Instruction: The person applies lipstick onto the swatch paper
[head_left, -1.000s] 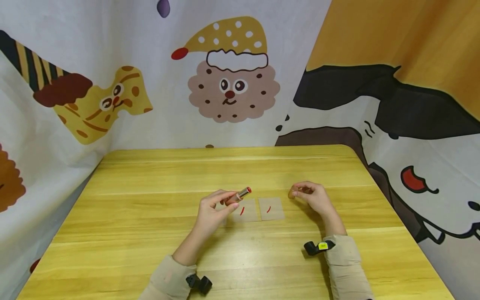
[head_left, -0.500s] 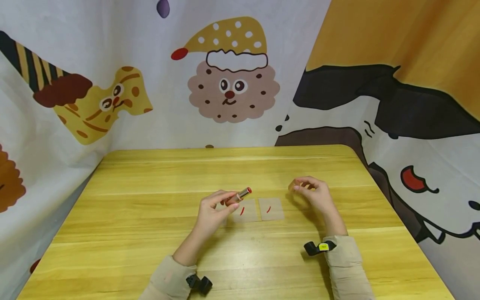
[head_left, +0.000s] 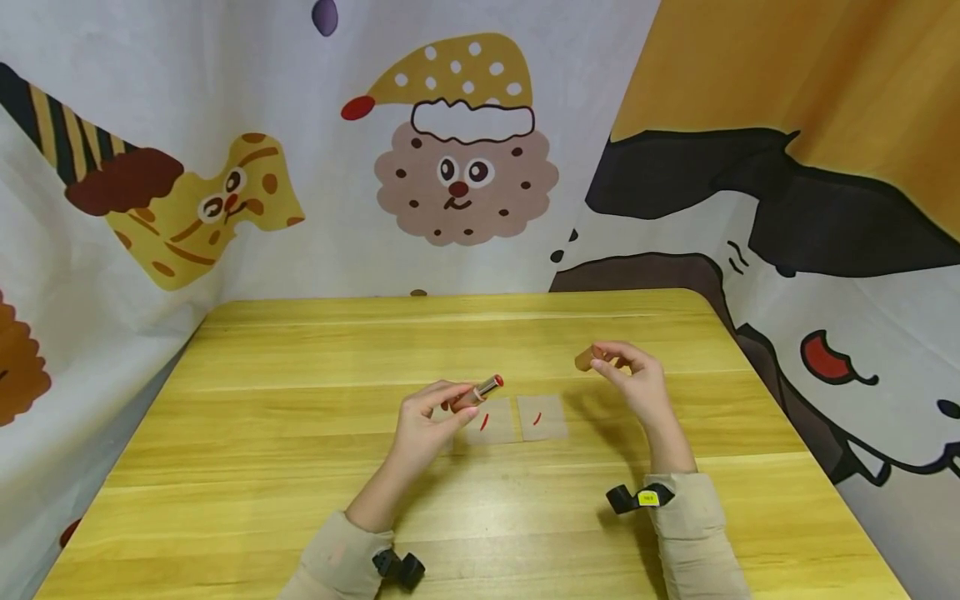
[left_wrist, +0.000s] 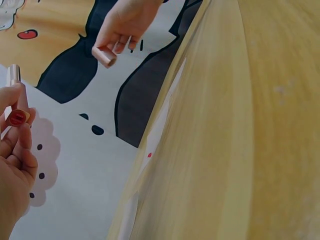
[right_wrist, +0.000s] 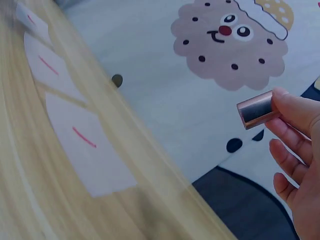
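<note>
My left hand (head_left: pixel 422 432) grips an uncapped lipstick (head_left: pixel 480 392) between thumb and fingers, its red tip angled up and to the right. In the left wrist view the lipstick (left_wrist: pixel 19 95) shows a metallic collar, and a red end faces the camera. My right hand (head_left: pixel 643 387) pinches the lipstick cap (head_left: pixel 585 359) in the air above the table. The right wrist view shows the cap's (right_wrist: pixel 254 111) shiny metallic side. Below and between the hands lie paper squares (head_left: pixel 553 427), each bearing a short red stroke; the left hand partly covers the row.
A wood-grain table (head_left: pixel 480 517) spreads under both arms. Three paper pieces in a row (right_wrist: pixel 90 165) appear in the right wrist view. Behind the table hangs a white curtain (head_left: pixel 300 75) printed with cartoon figures.
My right hand has risen and moved away from me with the cap, lifting it off the table area beside the papers. The left hand and lipstick stay in place.
</note>
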